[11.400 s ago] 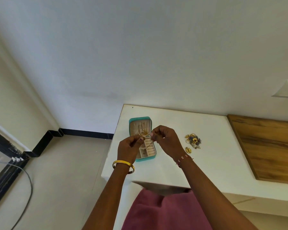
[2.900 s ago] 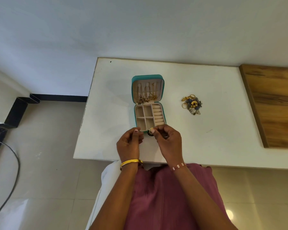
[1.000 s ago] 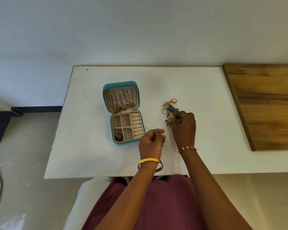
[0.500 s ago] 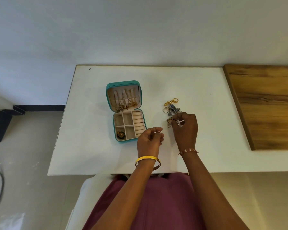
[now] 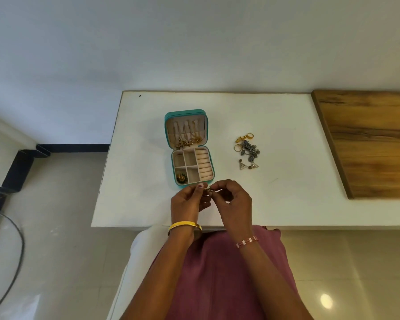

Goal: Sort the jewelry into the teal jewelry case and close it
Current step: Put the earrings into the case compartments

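The teal jewelry case [image 5: 167, 137] lies open on the white table [image 5: 286, 204]. Gold chains hang in its lid, and a gold and green earring [image 5: 181, 178] sits in its near left compartment. My left hand [image 5: 188, 203] and my right hand [image 5: 234, 200] meet just in front of the case and together pinch a small gold piece [image 5: 207, 189] between their fingertips. A pile of loose jewelry [image 5: 247, 151], gold rings and grey earrings, lies to the right of the case.
A wooden board [image 5: 370, 144] covers the table's right part. The table's near edge is just under my wrists. A wall rises behind the table. A black cable [image 5: 14, 262] lies on the tiled floor at left.
My right hand has left the jewelry pile and come left with a small piece. Both hands now hold it together in front of the case.
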Demonstrator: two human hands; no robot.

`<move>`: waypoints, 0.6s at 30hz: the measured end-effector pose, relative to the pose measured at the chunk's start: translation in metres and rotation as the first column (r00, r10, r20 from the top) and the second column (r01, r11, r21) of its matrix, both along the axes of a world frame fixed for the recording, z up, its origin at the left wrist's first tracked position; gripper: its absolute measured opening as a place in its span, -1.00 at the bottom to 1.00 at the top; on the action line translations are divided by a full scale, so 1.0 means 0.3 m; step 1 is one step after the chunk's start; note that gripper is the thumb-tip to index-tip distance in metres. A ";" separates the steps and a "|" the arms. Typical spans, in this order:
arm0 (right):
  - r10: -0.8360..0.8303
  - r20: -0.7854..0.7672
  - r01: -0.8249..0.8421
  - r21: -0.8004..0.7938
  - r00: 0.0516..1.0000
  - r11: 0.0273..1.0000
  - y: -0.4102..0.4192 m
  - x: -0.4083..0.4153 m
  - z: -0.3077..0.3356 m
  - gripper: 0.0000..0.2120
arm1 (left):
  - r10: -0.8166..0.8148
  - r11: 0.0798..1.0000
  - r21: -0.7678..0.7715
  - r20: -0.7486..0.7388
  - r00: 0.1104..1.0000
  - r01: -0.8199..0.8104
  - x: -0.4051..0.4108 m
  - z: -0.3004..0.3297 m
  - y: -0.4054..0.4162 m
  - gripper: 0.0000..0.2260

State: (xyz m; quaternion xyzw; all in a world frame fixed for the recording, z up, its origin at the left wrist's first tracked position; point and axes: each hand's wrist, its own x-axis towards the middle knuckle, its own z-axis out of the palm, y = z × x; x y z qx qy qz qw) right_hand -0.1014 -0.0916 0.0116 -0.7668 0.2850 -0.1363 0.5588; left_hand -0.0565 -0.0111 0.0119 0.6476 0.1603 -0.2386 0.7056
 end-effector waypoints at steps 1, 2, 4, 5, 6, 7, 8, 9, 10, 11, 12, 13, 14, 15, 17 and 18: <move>0.009 -0.014 -0.008 0.010 1.000 1.000 0.006 -0.002 -0.004 -0.83 | -0.001 1.000 0.001 -0.004 1.000 0.001 -0.004 -0.008 0.018 -0.87; 0.017 -0.027 -0.016 0.034 0.999 0.999 0.011 -0.002 -0.006 -0.83 | 0.000 1.000 -0.009 -0.012 1.000 -0.001 -0.010 -0.014 0.033 -0.87; 0.039 -0.052 -0.034 0.091 0.998 0.995 0.019 -0.003 -0.009 -0.83 | 0.019 0.999 -0.047 -0.037 0.999 -0.021 -0.024 -0.026 0.057 -0.88; 0.049 -0.063 -0.042 0.113 0.997 0.993 0.022 -0.003 -0.010 -0.82 | 0.028 0.998 -0.061 -0.043 0.999 -0.031 -0.029 -0.033 0.067 -0.87; 0.054 -0.073 -0.044 0.136 0.996 0.990 0.025 -0.002 -0.011 -0.80 | 0.031 0.997 -0.068 -0.044 0.999 -0.034 -0.032 -0.039 0.076 -0.86; 0.054 -0.080 -0.039 0.172 0.995 0.984 0.027 -0.001 -0.013 -0.77 | 0.032 0.997 -0.066 -0.041 0.999 -0.034 -0.034 -0.045 0.084 -0.85; 0.052 -0.089 -0.032 0.218 0.995 0.976 0.027 -0.001 -0.016 -0.75 | 0.033 0.998 -0.057 -0.036 0.999 -0.035 -0.032 -0.052 0.088 -0.83; 0.054 -0.100 -0.025 0.265 0.994 0.964 0.028 0.000 -0.019 -0.73 | 0.041 0.998 -0.043 -0.030 0.999 -0.042 -0.028 -0.058 0.091 -0.82; 0.056 -0.111 -0.020 0.307 0.992 0.951 0.028 0.000 -0.024 -0.74 | 0.049 0.998 -0.027 -0.019 0.999 -0.049 -0.024 -0.064 0.093 -0.80; 0.058 -0.117 -0.015 0.335 0.991 0.942 0.030 0.000 -0.029 -0.76 | 0.049 0.999 -0.011 0.001 0.999 -0.049 -0.020 -0.068 0.094 -0.79; 0.057 -0.124 -0.011 0.343 0.991 0.939 0.031 0.001 -0.035 -0.79 | 0.041 0.999 0.002 0.023 0.999 -0.041 -0.019 -0.070 0.094 -0.78; 0.056 -0.133 -0.008 0.335 0.990 0.942 0.030 0.000 -0.041 -0.81 | 0.029 1.000 0.012 0.044 0.999 -0.029 -0.020 -0.070 0.093 -0.78; 0.058 -0.144 -0.009 0.321 0.988 0.947 0.031 0.001 -0.046 -0.81 | 0.021 1.000 0.015 0.060 0.998 -0.022 -0.021 -0.070 0.093 -0.78; 0.064 -0.156 -0.013 0.311 0.986 0.950 0.031 0.002 -0.050 -0.79 | 0.017 1.000 0.013 0.068 0.998 -0.018 -0.022 -0.070 0.093 -0.77; 0.092 -0.186 -0.034 0.293 0.978 0.956 0.034 0.002 -0.053 -0.77 | 0.011 1.000 0.018 0.087 0.996 -0.013 -0.022 -0.071 0.095 -0.75; 0.108 -0.202 -0.049 0.280 0.973 0.959 0.035 0.001 -0.052 -0.79 | 0.003 0.999 0.035 0.104 0.995 -0.006 -0.021 -0.072 0.095 -0.74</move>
